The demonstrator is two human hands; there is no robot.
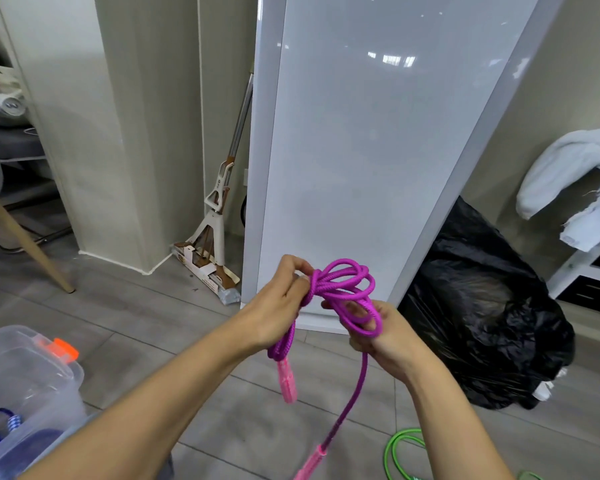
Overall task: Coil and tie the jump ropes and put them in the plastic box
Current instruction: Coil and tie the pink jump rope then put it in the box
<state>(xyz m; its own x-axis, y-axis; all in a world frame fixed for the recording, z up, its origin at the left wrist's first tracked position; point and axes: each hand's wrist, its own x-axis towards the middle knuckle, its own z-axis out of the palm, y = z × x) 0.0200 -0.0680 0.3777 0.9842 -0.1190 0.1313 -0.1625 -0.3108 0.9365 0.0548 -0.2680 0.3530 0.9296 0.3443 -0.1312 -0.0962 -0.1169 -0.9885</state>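
Note:
A purple jump rope [343, 284] is gathered in several loops between my two hands, held above the floor. My left hand [281, 306] pinches the left end of the loops, and one pink handle [287, 381] dangles below it. My right hand [374, 336] grips the right side of the coil, with a strand running down from it to the second pink handle [310, 462]. A clear plastic box [32, 382] with an orange latch stands at the lower left, with a blue rope [0, 427] inside. A green rope [400, 448] lies on the floor at the lower right.
A tall white glossy panel [361, 150] leans upright straight ahead. A black rubbish bag [482, 306] sits to its right, under a white towel [568, 174] on a rack. A mop [219, 209] leans in the corner. A chair leg [28, 247] stands at the left.

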